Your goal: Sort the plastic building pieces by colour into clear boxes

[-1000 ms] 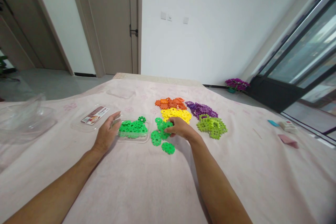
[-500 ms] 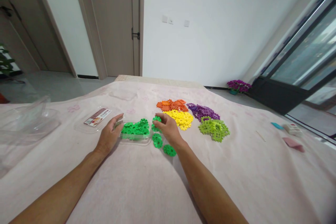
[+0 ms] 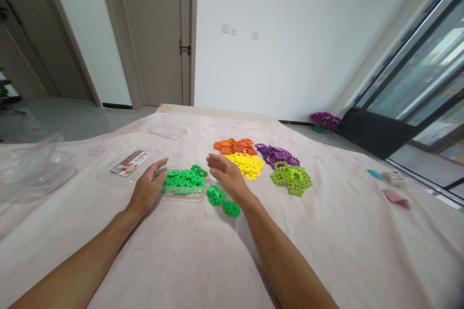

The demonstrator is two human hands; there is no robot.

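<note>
A clear plastic box (image 3: 197, 196) holds a heap of green snowflake-shaped plastic discs (image 3: 183, 181). At the box's left end my left hand (image 3: 148, 186) grips its rim between thumb and fingers. My right hand (image 3: 229, 176) hovers just right of the box, fingers stretched out and nothing seen in them. Below that hand, loose green discs (image 3: 216, 195) lie on the cloth, with more green discs (image 3: 231, 208) nearer to me. One green disc (image 3: 199, 171) rests up at the box's far right corner.
Beyond my right hand lie piles of orange pieces (image 3: 235, 146), yellow discs (image 3: 246, 166), purple pieces (image 3: 278, 155) and lime-green pieces (image 3: 292, 178). A labelled clear lid (image 3: 125, 166) and other clear containers (image 3: 39, 169) are at left. Small items, including a pink cloth (image 3: 396, 199), lie far right.
Green discs that were at my right fingertips are now in the box or at its corner. My right hand's fingers have straightened out. My left hand stays at the box.
</note>
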